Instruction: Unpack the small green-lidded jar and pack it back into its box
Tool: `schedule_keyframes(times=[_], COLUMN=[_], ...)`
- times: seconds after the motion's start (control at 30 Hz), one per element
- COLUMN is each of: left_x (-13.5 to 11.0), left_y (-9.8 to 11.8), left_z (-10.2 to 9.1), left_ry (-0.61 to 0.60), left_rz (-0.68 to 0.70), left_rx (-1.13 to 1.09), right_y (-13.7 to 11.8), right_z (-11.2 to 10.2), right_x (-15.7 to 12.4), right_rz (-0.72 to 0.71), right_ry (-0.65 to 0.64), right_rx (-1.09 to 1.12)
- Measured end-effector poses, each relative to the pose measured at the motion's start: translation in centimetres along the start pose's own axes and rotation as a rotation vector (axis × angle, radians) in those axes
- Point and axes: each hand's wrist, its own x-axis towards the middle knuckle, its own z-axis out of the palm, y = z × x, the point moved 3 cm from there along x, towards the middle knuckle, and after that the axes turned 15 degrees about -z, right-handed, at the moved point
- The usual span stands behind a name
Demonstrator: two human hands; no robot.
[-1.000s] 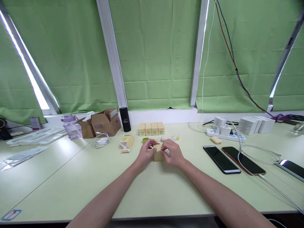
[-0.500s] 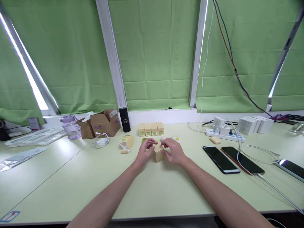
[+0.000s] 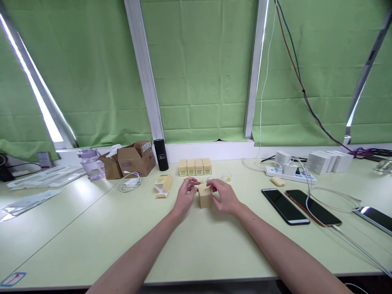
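A small tan cardboard box [image 3: 205, 199] stands on the table between my two hands. My left hand [image 3: 186, 196] is curled at its left side, thumb and fingertips close around the upper left edge. On the other side, my right hand [image 3: 224, 195] grips the box with the thumb low on the right face and the fingers bent over the top edge. Just behind the hands, a small clear plastic piece [image 3: 226, 178] with a yellow spot lies on the table. An opened tan carton [image 3: 163, 185] with a green label lies to the left.
Behind stands a row of several small tan boxes [image 3: 195, 167]. A black tumbler [image 3: 161, 154], a brown carton [image 3: 136, 159] and a purple bottle [image 3: 92, 164] are at back left. To the right are phones [image 3: 285, 206], cables and a power strip [image 3: 290, 174].
The small box has turned slightly, so its front face points more toward me. My left thumb and fingers have drawn back a little from its top.
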Motion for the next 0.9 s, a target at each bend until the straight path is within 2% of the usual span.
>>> schedule_keyframes(times=[0.07,0.17,0.23,0.3,0.37,0.53,0.7,0.77,0.9], left_x=[0.0,-0.1,0.0,0.1,0.2,0.5,0.7,0.8,0.9], left_y=[0.0,-0.1,-0.1,-0.2,-0.3,-0.8,-1.1,-1.2,-1.3], left_z=[0.0,-0.2,-0.2,-0.3,-0.3,-0.5,-0.9,-1.0,-1.1], left_ry=[-0.002,0.03,0.061,0.088,0.108,0.141,0.166,0.171,0.176], left_rz=[-0.02,-0.047,-0.054,-0.067,-0.083,-0.101,-0.115,-0.114,-0.108], left_rx=[-0.003,0.017,0.039,0.062,0.089,0.182,0.228,0.22,0.22], right_y=[0.5,2.0,2.8,3.2,3.3,3.3,3.6,3.6,3.1], right_z=[0.2,0.6,0.9,1.3,1.5,1.2,0.5,0.4,0.6], right_x=[0.0,-0.3,-0.6,-0.8,-1.0,-1.1,-1.3,-1.3,-0.6], right_rz=[0.102,0.368,0.517,0.581,0.586,0.576,0.491,0.468,0.408], right_ry=[-0.023,-0.095,-0.219,-0.356,-0.428,-0.441,-0.439,-0.384,-0.173], right_rx=[-0.087,-0.212,-0.23,-0.22,-0.212,-0.178,0.125,0.271,0.494])
